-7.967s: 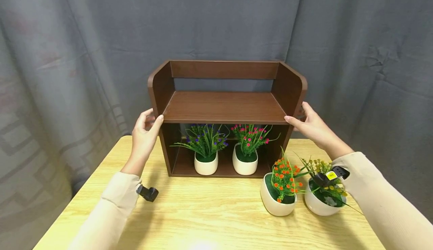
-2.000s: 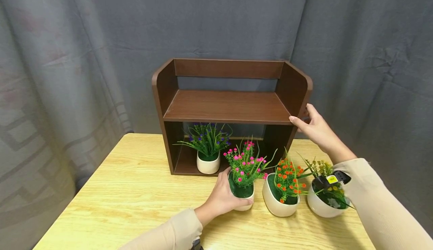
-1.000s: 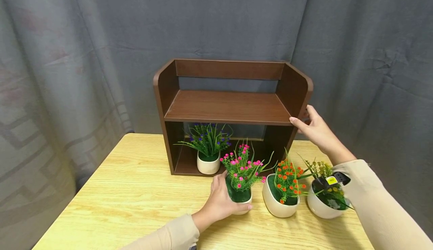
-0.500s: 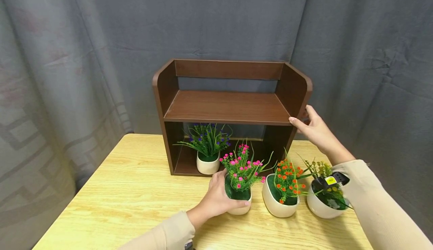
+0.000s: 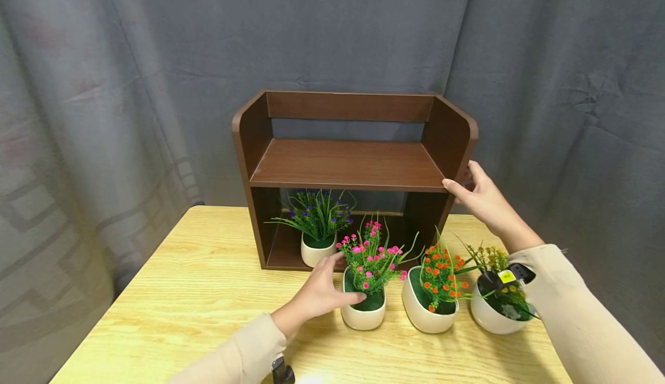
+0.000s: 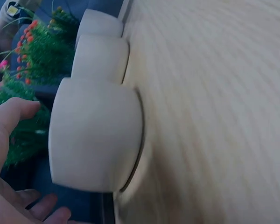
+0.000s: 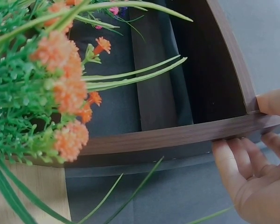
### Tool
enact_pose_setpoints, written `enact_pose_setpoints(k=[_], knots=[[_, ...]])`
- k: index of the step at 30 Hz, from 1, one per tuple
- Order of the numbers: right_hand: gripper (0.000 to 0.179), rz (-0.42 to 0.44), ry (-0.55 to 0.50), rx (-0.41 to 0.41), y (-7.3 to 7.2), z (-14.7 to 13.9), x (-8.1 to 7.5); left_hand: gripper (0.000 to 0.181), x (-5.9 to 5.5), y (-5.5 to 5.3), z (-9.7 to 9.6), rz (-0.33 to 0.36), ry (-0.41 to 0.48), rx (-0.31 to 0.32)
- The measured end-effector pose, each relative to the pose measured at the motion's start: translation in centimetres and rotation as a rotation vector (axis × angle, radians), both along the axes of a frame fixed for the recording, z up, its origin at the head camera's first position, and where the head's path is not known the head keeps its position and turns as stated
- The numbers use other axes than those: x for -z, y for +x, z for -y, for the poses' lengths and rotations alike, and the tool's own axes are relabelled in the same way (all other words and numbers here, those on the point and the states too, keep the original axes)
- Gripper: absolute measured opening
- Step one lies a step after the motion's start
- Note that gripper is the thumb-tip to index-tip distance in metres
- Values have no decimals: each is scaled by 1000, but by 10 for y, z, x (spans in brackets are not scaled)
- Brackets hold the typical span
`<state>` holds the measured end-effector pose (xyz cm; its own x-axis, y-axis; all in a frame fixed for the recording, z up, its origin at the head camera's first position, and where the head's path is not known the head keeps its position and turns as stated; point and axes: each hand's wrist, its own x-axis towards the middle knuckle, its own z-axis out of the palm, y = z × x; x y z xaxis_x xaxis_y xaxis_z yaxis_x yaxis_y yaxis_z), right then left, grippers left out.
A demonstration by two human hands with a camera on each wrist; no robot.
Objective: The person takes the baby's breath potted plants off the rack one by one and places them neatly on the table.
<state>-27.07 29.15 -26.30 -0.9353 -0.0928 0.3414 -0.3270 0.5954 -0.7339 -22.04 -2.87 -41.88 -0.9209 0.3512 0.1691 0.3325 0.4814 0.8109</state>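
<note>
On the table in front of a brown two-tier shelf (image 5: 347, 161) stands a potted plant with pink flowers (image 5: 363, 317). My left hand (image 5: 318, 293) is beside this white pot, thumb and fingers spread around its upper left. In the left wrist view, that hand (image 6: 4, 140) looks apart from the pot wall. My right hand (image 5: 487, 202) grips the shelf's right side panel, thumb on the front edge and fingers on the outer face, also seen in the right wrist view. A potted plant with purple flowers (image 5: 318, 254) sits inside the lower tier, left of centre.
Right of the pink plant stand a potted plant with orange flowers (image 5: 430, 317) and one with yellow flowers (image 5: 496, 319), partly hidden by the right wrist camera. The light wooden table (image 5: 197, 291) extends to the left. Grey curtains (image 5: 337, 32) hang behind the shelf.
The pink plant has come out of the lower tier onto the table and shifted slightly left. My left hand has let go of it and drawn left. The right hand keeps its hold.
</note>
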Motion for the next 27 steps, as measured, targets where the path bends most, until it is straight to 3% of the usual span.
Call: enact_pose_setpoints(k=[5, 10, 15, 27], knots=[[59, -3, -4, 2, 1, 0, 0, 95, -4, -7, 8, -19, 67, 40], [59, 3, -5, 6, 0, 0, 1, 95, -8, -10, 16, 5, 56, 39], [58, 1, 2, 7, -1, 0, 1, 87, -9, -12, 25, -22, 54, 51], [58, 5, -6, 11, -1, 0, 2, 82, -14, -22, 50, -81, 17, -21]])
